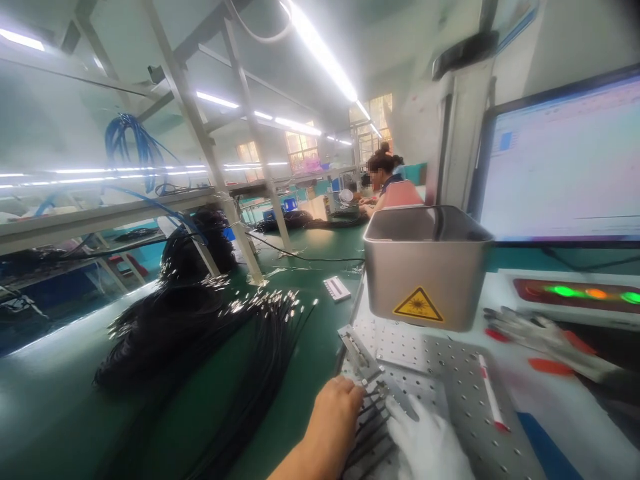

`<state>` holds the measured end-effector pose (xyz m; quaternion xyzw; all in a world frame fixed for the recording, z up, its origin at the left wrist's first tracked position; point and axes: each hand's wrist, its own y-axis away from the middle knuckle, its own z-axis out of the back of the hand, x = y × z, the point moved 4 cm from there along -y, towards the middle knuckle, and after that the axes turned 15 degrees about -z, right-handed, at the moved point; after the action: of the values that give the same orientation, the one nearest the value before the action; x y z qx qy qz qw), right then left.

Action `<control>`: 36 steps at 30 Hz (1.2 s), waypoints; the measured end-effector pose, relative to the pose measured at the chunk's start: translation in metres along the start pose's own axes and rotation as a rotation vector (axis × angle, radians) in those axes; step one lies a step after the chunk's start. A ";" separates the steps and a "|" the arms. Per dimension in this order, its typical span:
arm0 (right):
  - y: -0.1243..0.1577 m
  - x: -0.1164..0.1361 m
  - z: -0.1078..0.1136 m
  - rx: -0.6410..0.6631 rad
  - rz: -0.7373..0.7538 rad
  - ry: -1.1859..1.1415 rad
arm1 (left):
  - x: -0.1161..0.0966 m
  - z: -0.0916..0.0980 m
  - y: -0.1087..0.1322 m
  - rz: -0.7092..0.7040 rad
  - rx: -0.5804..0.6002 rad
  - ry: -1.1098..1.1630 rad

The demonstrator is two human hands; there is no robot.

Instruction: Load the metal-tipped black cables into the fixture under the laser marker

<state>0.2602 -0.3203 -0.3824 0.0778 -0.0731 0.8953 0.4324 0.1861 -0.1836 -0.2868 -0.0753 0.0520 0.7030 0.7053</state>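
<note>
My bare left hand (336,417) is closed with fingers curled over black cables (367,427) at the lower middle. Beside it, my right hand (425,440), in a white glove, has its fingers stretched toward the cable ends and touches or nearly touches them; blur hides the exact contact. The cables run down between my two hands. Just ahead of my fingers lies a metal fixture (359,353) on a perforated metal plate (463,380). Part of the cables is hidden behind my left hand.
A square metal housing (425,280) with a laser warning sign stands over the plate. Bundles of black cables (270,333) lie left on the green table (310,373). At right are a marker pen (493,393), a glove (540,337) and a monitor (560,167). A co-worker (384,173) sits beyond.
</note>
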 end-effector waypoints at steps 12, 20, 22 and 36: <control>0.003 -0.007 -0.010 -0.201 0.099 0.009 | -0.006 -0.005 -0.009 -0.067 0.210 -0.171; 0.005 -0.013 -0.012 -0.187 0.159 -0.028 | -0.011 -0.011 -0.014 -0.190 0.304 -0.237; 0.007 -0.013 -0.011 -0.187 0.161 -0.038 | -0.010 -0.015 -0.013 -0.208 0.313 -0.241; -0.007 0.003 -0.008 -0.036 -0.033 0.066 | 0.050 0.027 -0.069 0.142 -0.168 -0.010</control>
<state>0.2637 -0.3124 -0.3889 0.0416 -0.0736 0.8888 0.4505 0.2543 -0.1292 -0.2671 -0.1270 -0.0054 0.7535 0.6451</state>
